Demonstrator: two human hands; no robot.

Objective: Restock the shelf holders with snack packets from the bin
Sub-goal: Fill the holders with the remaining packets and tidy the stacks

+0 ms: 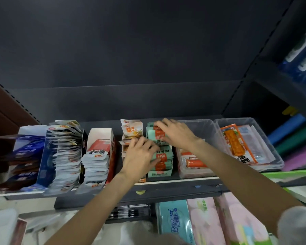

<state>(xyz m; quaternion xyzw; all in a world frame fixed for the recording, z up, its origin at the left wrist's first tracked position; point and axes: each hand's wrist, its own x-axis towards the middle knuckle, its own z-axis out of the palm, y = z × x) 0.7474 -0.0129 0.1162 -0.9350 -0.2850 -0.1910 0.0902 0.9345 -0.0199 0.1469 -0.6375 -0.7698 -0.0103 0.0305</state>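
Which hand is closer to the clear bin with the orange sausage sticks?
The right hand, on the green packets beside the clear bin. The left hand is farther left.

Tissue packs (201, 223) (teal and pink) lie below the shelf; coloured rolls (289, 138) stand at right.

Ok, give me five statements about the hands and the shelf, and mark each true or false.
1. Both hands are on the row of green-and-orange packets. True.
2. The right hand is in the clear bin at the far right. False: it rests on the back of the green row.
3. The left hand is nearer the shelf's front than the right. True.
4. The far-right bin holds orange packets. True.
5. The tissue packs sit above the snacks. False: they are below.
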